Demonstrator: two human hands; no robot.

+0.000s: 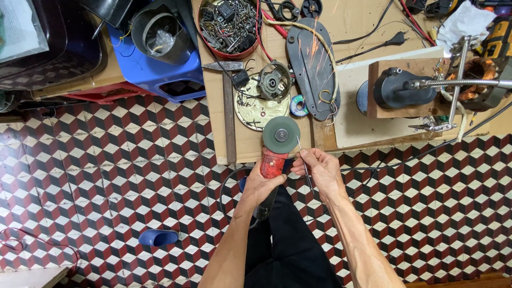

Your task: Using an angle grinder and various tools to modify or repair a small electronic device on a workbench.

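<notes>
While sparks fly up across the dark oval plate (314,64), the left hand (261,184) wraps its fingers tight around the red body of the angle grinder (274,160), its grey-green disc (281,135) sitting flat at the near edge of the cardboard-covered board (368,16). The right hand (320,169) pinches a thin metal rod (304,160) between thumb and fingertips, the tip right against the disc's rim. Just beyond lie a round tin lid (256,112), a motor housing (274,81) and a red bowl of scrap parts (229,24) at the far edge.
</notes>
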